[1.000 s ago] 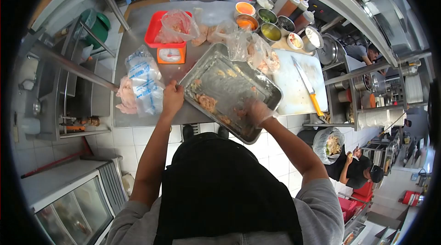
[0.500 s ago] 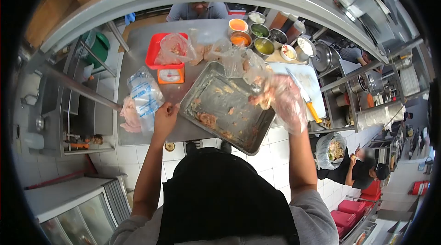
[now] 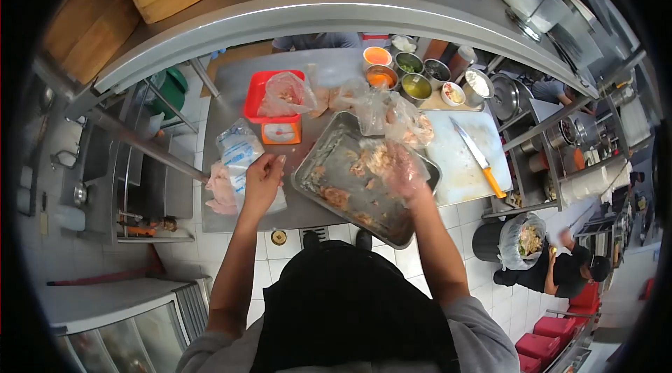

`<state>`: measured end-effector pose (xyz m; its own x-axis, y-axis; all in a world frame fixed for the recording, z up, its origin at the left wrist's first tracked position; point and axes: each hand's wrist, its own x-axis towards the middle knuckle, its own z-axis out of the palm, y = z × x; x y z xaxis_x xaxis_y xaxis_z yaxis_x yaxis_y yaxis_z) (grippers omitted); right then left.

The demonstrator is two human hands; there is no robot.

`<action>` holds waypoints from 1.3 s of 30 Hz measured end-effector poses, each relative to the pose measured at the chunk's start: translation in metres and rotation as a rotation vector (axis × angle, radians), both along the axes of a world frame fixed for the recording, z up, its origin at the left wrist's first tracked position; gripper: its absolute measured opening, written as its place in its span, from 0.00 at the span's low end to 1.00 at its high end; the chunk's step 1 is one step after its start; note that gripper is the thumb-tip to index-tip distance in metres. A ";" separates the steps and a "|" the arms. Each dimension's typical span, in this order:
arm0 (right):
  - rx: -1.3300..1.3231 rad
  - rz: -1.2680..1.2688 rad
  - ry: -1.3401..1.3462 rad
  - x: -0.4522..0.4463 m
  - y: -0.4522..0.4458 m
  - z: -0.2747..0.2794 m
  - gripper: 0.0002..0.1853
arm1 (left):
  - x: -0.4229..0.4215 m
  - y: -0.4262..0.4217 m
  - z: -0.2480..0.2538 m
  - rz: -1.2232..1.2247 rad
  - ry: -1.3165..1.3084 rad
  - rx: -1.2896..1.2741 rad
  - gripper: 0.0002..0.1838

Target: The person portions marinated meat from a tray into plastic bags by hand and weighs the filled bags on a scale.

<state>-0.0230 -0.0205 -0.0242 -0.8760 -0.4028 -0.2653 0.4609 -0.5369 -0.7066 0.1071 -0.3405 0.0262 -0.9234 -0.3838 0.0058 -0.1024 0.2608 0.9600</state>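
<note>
The metal tray (image 3: 336, 136) lies at an angle on the steel table, with scraps of seasoned meat (image 3: 336, 196) in it. My right hand (image 3: 406, 176), in a clear plastic glove, is over the tray's right part, its fingers around a pale clump of meat (image 3: 378, 159). My left hand (image 3: 264, 176) is above the blue-printed plastic bag (image 3: 240, 145), left of the tray, touching neither; its fingers are curled together and nothing shows in them. Raw meat (image 3: 221, 191) lies beside that bag. Filled plastic bags (image 3: 413, 123) sit behind the tray.
An orange scale (image 3: 281, 132) bears a red tray (image 3: 255, 100). A knife (image 3: 479, 157) rests on the white cutting board (image 3: 455, 184). Sauce bowls (image 3: 416, 87) stand at the back right. A steel shelf (image 3: 336, 16) spans overhead. Another person (image 3: 560, 271) is at the right beside a bin (image 3: 486, 241).
My left hand has let go of the tray's edge. My right hand lifted out to the right over the bags and has come back over the tray with a clump of meat.
</note>
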 end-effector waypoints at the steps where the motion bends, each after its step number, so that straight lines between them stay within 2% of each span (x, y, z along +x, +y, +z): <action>1: 0.128 0.097 0.025 0.004 0.007 0.021 0.20 | -0.002 0.000 0.003 -0.005 0.005 -0.007 0.15; 3: 0.384 0.287 0.083 0.010 0.021 0.069 0.28 | -0.009 -0.004 0.005 0.094 0.119 -0.040 0.14; 6: 0.387 0.228 0.375 0.001 0.024 0.072 0.31 | -0.037 -0.016 0.022 0.241 0.304 -0.113 0.12; 9: 0.054 0.088 0.396 0.014 -0.012 0.118 0.30 | -0.088 -0.024 0.027 0.311 0.482 -0.153 0.11; 12: -0.136 -0.026 0.562 0.015 -0.064 0.157 0.15 | -0.115 -0.023 0.045 0.220 0.288 -0.046 0.09; 15: 0.168 -0.205 0.750 0.009 -0.114 0.182 0.17 | -0.116 -0.022 0.055 0.143 0.284 0.177 0.07; 17: 0.250 -0.094 0.963 -0.009 -0.149 0.158 0.17 | -0.113 -0.023 0.057 0.135 0.301 0.220 0.06; 19: 0.464 -0.084 1.242 -0.025 -0.170 0.136 0.17 | -0.111 -0.021 0.054 0.132 0.302 0.259 0.05; 21: 0.806 -0.190 1.583 -0.034 -0.188 0.128 0.16 | -0.112 -0.027 0.051 0.135 0.298 0.279 0.05; 24: 0.634 -0.284 1.303 -0.038 -0.170 0.128 0.15 | -0.112 -0.037 0.043 0.112 0.265 0.178 0.05; 27: 0.768 -0.338 1.212 -0.036 -0.115 0.125 0.16 | -0.104 -0.032 0.058 0.132 0.286 0.098 0.09; 29: 0.687 -0.237 1.002 -0.039 -0.065 0.092 0.16 | -0.123 -0.030 0.037 0.122 0.549 -0.093 0.13; 30: 0.648 -0.185 0.890 -0.034 -0.039 0.074 0.16 | -0.128 -0.031 0.030 0.057 0.568 -0.181 0.15; 31: 0.746 -0.132 0.835 -0.024 -0.014 0.063 0.17 | -0.134 -0.033 0.023 -0.008 0.593 -0.266 0.17; 33: 0.928 -0.014 0.719 -0.001 0.025 0.046 0.19 | -0.135 -0.046 0.025 -0.253 0.430 -0.433 0.21; 34: 0.971 0.083 0.675 0.013 0.038 0.042 0.21 | -0.128 -0.038 0.050 -0.231 0.177 -0.219 0.17; 36: 1.051 0.271 0.581 0.036 0.061 0.036 0.25 | -0.147 -0.050 0.047 -0.034 0.149 -0.040 0.07; 38: 1.282 0.314 0.851 0.041 0.069 0.010 0.28 | -0.154 -0.069 0.075 0.050 0.227 -0.350 0.08; 39: 1.393 0.340 0.992 0.041 0.068 -0.003 0.29 | -0.162 -0.082 0.082 0.057 0.294 -0.190 0.09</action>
<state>0.0179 0.0479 -0.0271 -0.8388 -0.5444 -0.0041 -0.4428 0.6866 -0.5766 -0.0547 -0.4227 0.1081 -0.8487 -0.4017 0.3440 0.1513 0.4389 0.8857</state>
